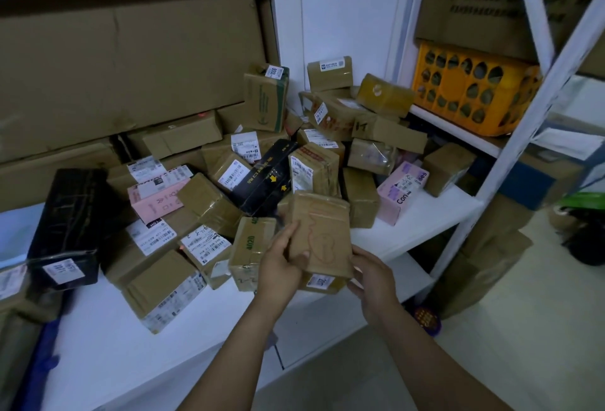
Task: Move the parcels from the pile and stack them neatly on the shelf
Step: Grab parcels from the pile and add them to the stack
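Both hands grip one brown box (322, 233): left hand (281, 266) clamps its left side with the thumb on top, right hand (373, 279) wraps the lower right corner. Fingers are curled round it on both sides; how much is under the base cannot be told. The box sits tilted at the front of the pile (229, 181), over the front edge of the shelf (419, 224); whether it is lifted clear of the shelf cannot be told.

Risks, judged from this:
- Taped surface looks slick and the right hand only has a corner. A slip would drop the box past the shelf edge onto the floor (523, 328).
- The 4020 box (252, 247) is just beside the left hand and near the edge, so a sideways swing could knock it off.
- The pile is loose and leaning, and the black box (265, 178) lies tilted right behind the held one. Pulling out the support could start a slide forward.
- Setting it on uneven parcels would likely give a crooked stack that tips.
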